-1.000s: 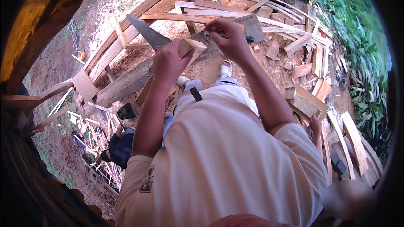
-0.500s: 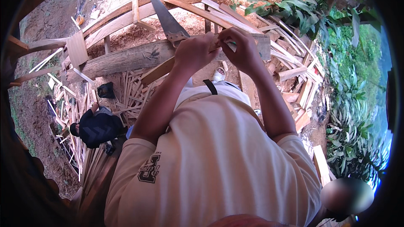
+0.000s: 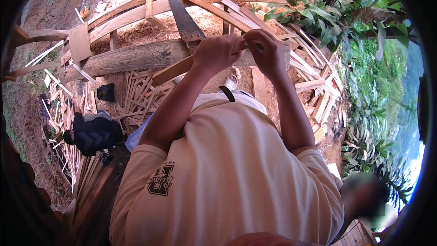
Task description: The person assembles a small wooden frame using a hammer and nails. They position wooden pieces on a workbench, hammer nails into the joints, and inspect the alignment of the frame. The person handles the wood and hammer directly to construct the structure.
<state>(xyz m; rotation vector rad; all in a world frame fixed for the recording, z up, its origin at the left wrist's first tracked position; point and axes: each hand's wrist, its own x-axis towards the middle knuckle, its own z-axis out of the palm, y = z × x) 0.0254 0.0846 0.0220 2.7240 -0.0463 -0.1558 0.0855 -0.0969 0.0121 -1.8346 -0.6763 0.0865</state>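
Clamping a wooden strip (image 3: 174,70), left fingers (image 3: 226,43) curled tight; right fingers (image 3: 257,37) bent near its end, grip unclear.

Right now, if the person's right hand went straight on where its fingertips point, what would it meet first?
Most likely the end of the wooden piece gripped in the left hand. The right hand points leftward at it, very close; whether they touch is unclear.
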